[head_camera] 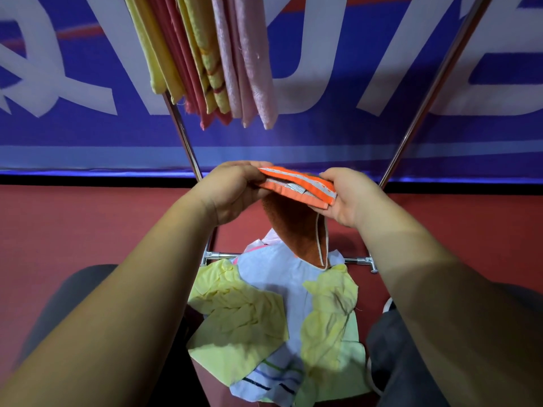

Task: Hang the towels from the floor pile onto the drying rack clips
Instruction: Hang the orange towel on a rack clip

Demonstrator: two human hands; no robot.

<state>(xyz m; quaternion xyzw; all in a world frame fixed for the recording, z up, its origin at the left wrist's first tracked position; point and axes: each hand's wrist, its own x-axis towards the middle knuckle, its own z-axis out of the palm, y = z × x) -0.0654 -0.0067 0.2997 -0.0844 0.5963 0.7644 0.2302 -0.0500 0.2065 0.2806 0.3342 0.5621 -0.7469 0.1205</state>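
Observation:
An orange towel (296, 218) with a white-striped edge hangs between my hands above the floor pile. My left hand (232, 192) grips its left end and my right hand (349, 198) grips its right end, the hem stretched between them. Below lies the pile (276, 318) of yellow, pale blue and striped towels on the red floor. Several yellow, red and pink towels (211, 57) hang from the top of the drying rack (182, 133); the clips are out of view.
The rack's two chrome legs slant down to a low crossbar (358, 261) behind the pile. A blue banner (352, 83) with white letters covers the wall behind. My knees in dark trousers (396, 348) flank the pile.

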